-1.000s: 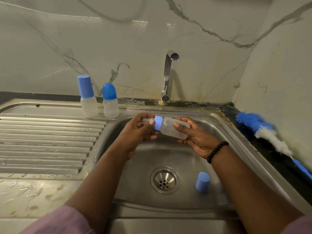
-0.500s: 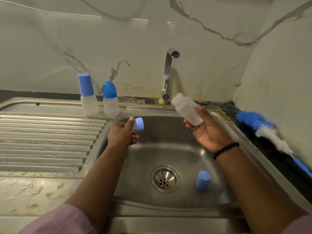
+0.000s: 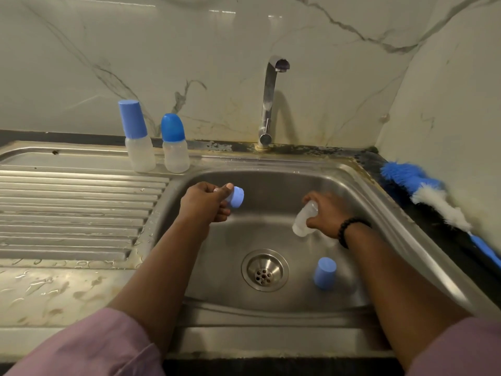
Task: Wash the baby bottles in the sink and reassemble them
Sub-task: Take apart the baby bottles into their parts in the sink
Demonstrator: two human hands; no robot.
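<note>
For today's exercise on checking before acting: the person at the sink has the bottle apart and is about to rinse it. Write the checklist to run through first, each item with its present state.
1. Bottle body held securely: ok, the right hand grips it, tipped mouth-down over the sink basin.
2. Blue collar in hand: ok, the left hand pinches it.
3. Water running from the tap: not ok, no stream shows.
4. Drain unblocked: ok, nothing lies on it.
5. Loose blue cap accounted for: ok, it stands on the basin floor right of the drain.
6. Bottle emptied: cannot tell, the body is blurred.
</note>
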